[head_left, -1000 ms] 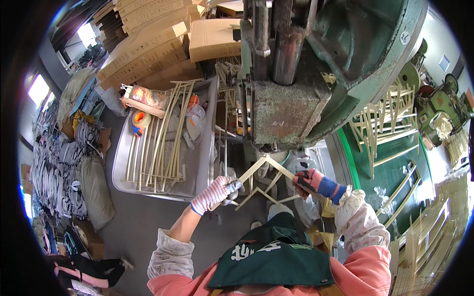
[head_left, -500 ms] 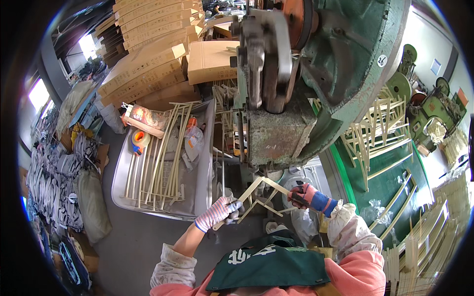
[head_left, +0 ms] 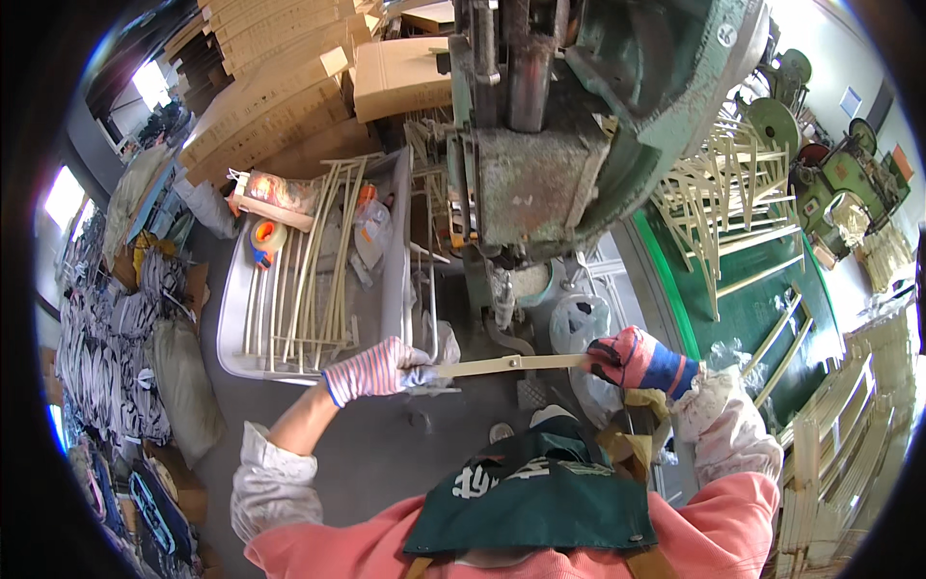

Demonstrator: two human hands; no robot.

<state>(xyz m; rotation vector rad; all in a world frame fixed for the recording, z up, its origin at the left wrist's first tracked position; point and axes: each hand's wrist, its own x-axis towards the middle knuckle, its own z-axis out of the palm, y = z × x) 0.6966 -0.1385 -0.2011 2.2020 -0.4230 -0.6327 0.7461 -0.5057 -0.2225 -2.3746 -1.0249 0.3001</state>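
Observation:
A pale beige linkage of flat slats (head_left: 552,362), joined by a rivet in the middle, is stretched almost straight and level between my hands. My left hand (head_left: 371,372), in a striped glove with grey fingertips, closes on its left end. At the other end my right hand (head_left: 639,361), in a red and blue glove with dark fingertips, grips it. Both hands are in front of the green press (head_left: 540,188), apart from its worn metal block. Whether more slats lie folded behind the visible ones, I cannot tell.
A grey bin (head_left: 231,333) at left holds long pale slats (head_left: 307,261), a tape roll (head_left: 267,238) and a packet. Cardboard boxes (head_left: 260,116) are stacked behind. At right a green table (head_left: 675,280) bears a pile of slat frames (head_left: 728,183); a plastic bag (head_left: 579,323) hangs near the press.
The linkage, bent in a zigzag under the press before, is now pulled out nearly straight. My hands have moved apart and the linkage has come away from the press.

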